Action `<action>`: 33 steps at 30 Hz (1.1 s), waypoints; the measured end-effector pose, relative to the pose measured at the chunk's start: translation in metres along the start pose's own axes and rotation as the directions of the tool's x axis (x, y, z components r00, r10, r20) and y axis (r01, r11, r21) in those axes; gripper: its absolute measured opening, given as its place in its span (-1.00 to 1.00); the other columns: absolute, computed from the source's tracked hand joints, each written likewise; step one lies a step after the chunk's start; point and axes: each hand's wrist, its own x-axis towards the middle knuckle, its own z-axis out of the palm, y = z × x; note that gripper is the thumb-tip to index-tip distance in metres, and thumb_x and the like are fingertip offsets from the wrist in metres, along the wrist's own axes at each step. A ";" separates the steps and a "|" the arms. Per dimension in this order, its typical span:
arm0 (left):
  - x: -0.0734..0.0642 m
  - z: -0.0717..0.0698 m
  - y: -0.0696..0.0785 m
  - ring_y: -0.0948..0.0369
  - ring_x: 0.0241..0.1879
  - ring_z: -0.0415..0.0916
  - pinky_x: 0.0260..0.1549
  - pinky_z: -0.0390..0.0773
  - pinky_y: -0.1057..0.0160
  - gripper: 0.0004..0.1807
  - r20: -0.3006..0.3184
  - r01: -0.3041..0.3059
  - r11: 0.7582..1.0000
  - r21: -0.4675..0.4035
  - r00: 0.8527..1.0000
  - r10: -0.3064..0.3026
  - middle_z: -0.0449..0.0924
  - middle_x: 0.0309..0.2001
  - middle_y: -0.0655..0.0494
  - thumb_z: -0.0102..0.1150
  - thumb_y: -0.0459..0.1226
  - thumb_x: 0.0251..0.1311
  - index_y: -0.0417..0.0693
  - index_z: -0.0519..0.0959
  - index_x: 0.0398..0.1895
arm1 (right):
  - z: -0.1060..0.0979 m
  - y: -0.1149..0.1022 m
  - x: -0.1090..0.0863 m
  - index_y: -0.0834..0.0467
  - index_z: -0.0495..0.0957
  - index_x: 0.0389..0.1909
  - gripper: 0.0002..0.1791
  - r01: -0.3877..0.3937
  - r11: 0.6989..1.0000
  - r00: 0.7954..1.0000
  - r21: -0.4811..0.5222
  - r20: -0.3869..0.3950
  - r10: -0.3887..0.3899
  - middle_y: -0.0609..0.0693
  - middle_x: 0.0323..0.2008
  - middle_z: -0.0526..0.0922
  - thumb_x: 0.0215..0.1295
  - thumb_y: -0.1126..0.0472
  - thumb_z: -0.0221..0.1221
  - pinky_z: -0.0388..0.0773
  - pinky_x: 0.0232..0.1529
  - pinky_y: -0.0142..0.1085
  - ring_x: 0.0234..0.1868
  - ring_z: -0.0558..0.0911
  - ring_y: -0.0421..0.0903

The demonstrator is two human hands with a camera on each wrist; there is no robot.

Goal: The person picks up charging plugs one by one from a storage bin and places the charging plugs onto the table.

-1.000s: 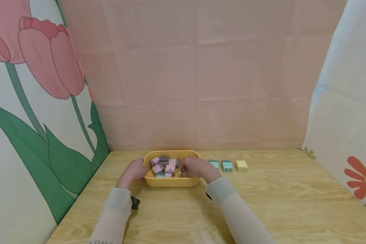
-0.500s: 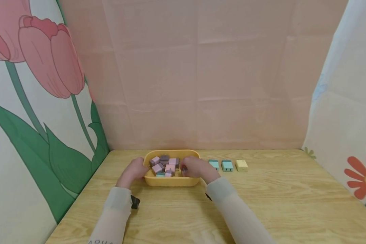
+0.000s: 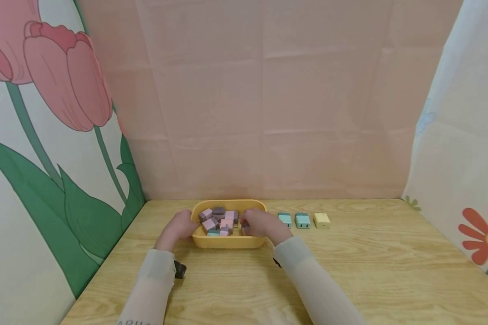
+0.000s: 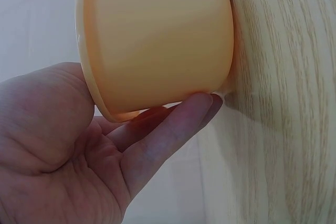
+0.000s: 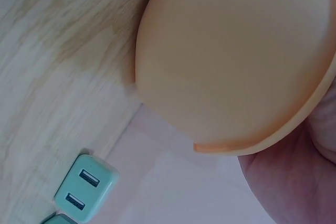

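A yellow plastic bin [image 3: 228, 243] stands on the table, holding several plug-in chargers, mostly two-tone purple [image 3: 210, 224], one pink [image 3: 226, 223]. My left hand [image 3: 180, 224] grips the bin's left end; in the left wrist view its fingers [image 4: 168, 135] lie along the outer wall, while the thumb side is at the rim. Over the right end, my right hand [image 3: 260, 221] reaches inside, with a dark purple charger [image 3: 246, 224] at its curled fingertips. In the right wrist view the bin wall hides those fingers, and only part of the hand [image 5: 294, 177] shows past the rim.
Right of the bin, two mint-green chargers [image 3: 302, 220] and a pale yellow charger [image 3: 321, 220] stand in a row on the wood-grain table [image 3: 370, 266]. A pink cloth backdrop [image 3: 268, 113] rises behind the table, with flower-printed panels at both sides.
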 end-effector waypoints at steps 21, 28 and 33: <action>0.001 0.001 0.000 0.13 -0.33 0.64 -0.40 0.60 0.32 -0.67 -0.003 0.005 1.000 0.001 1.000 -0.005 0.68 -0.18 -0.13 0.11 -0.37 0.42 -0.39 0.56 0.15 | 0.003 0.001 0.001 0.15 0.75 0.03 -0.82 -0.029 1.000 1.000 0.002 -0.007 0.029 0.02 -0.10 0.76 0.52 0.21 0.31 0.71 0.11 -0.02 -0.16 0.61 -0.06; 0.002 0.001 -0.002 0.12 -0.31 0.66 -0.35 0.64 0.29 -0.63 -0.004 -0.010 1.000 -0.004 1.000 0.010 0.70 -0.16 -0.15 0.11 -0.38 0.40 -0.42 0.56 0.19 | 0.003 0.001 0.003 0.11 0.74 -0.10 -0.92 -0.022 1.000 1.000 -0.010 -0.008 0.022 -0.05 -0.31 0.67 0.52 0.22 0.30 0.60 -0.14 -0.16 -0.28 0.57 -0.09; 0.003 0.001 -0.003 0.12 -0.30 0.67 -0.34 0.65 0.28 -0.63 0.000 -0.004 1.000 -0.004 1.000 0.004 0.70 -0.14 -0.16 0.11 -0.38 0.41 -0.42 0.55 0.19 | 0.000 -0.001 0.002 0.12 0.76 -0.15 -0.92 0.017 0.999 0.999 -0.036 -0.030 -0.018 -0.07 -0.33 0.65 0.51 0.25 0.29 0.54 -0.18 -0.19 -0.30 0.56 -0.10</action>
